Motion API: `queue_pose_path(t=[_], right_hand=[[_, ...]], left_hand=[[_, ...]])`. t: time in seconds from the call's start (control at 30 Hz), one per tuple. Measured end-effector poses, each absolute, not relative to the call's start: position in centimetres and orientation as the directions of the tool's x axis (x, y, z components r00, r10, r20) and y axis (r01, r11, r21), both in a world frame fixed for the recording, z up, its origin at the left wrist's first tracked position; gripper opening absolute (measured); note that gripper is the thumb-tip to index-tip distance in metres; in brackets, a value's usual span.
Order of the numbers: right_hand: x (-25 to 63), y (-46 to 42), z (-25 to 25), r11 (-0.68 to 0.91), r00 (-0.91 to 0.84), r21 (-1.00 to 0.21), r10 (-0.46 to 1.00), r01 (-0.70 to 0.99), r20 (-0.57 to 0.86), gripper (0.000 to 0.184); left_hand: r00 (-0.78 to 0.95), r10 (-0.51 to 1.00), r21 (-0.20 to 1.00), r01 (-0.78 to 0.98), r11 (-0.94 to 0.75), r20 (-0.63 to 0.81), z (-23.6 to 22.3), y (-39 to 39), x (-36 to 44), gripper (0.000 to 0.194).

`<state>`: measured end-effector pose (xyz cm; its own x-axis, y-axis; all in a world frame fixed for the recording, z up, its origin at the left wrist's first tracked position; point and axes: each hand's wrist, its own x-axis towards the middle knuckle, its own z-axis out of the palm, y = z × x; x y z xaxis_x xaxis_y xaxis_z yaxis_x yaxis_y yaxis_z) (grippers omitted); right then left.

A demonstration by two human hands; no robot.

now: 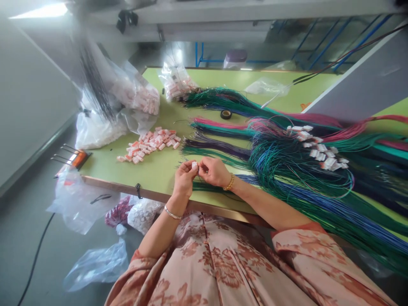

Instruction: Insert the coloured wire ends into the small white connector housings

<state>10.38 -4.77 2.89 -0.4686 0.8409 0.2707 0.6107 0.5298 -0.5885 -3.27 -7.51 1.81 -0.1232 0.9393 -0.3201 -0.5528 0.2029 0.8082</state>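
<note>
Near the table's front edge, my left hand [185, 177] pinches a small white connector housing [194, 164] between thumb and fingers. Right beside it, my right hand [213, 171] has its fingertips pressed together at the connector; a thin wire seems to be between them, mostly hidden by the fingers. To the left lies a loose pile of white and orange connector housings [149, 144]. Bundles of green wires [267, 153], dark wires [219, 146] and pink wires [219, 123] stretch across the table on the right. A cluster of white connectors [321, 148] sits on top of them.
Plastic bags of connectors [140, 95] stand at the back left. A roll of black tape [226, 114] lies behind the wires. An orange-based rack with metal prongs [78, 159] is at the left corner. A slanted grey panel [363, 72] rises at the right.
</note>
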Motion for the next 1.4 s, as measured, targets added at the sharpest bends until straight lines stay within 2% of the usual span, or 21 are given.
queue_pose_path(t=[0.1,0.23,0.3,0.37,0.5,0.67,1.17,1.4], right_hand=[[10.7,-4.8,3.3,0.523,-0.462,-0.570,0.847,0.634,0.263,0.010],[12.6,-1.6,4.6,0.502,-0.520,-0.687,0.829,0.525,0.209,0.017],[13.5,1.4,5.0,0.441,-0.439,-0.718,0.874,0.538,0.208,0.021],[14.0,4.7,4.9,0.348,-0.302,-0.686,0.934,0.639,0.193,0.021],[13.1,9.5,3.5,0.143,-0.148,-0.546,0.988,0.825,0.036,0.020],[10.8,11.3,2.7,-0.041,0.003,-0.443,0.996,0.896,-0.086,0.022],[9.4,11.4,2.9,-0.038,-0.002,-0.336,0.993,0.941,-0.117,0.026],[9.1,11.7,3.1,0.016,-0.054,-0.301,0.991,0.953,-0.119,0.029]], left_hand=[[-0.113,0.938,0.812,-0.542,0.218,-0.327,1.9,-7.5,-3.0,0.037],[-0.065,0.942,0.799,-0.552,0.240,-0.328,1.6,-7.0,-3.0,0.036],[-0.060,0.944,0.796,-0.555,0.239,-0.325,1.3,-6.7,-3.0,0.035],[-0.060,0.942,0.794,-0.557,0.242,-0.330,1.0,-6.6,-3.1,0.035],[-0.052,0.937,0.785,-0.563,0.258,-0.346,0.8,-6.6,-3.2,0.036],[-0.041,0.932,0.768,-0.580,0.270,-0.359,1.0,-6.8,-3.4,0.039],[-0.019,0.930,0.758,-0.585,0.288,-0.368,0.9,-6.9,-3.3,0.040],[-0.024,0.928,0.759,-0.585,0.288,-0.371,0.9,-6.8,-3.3,0.040]])
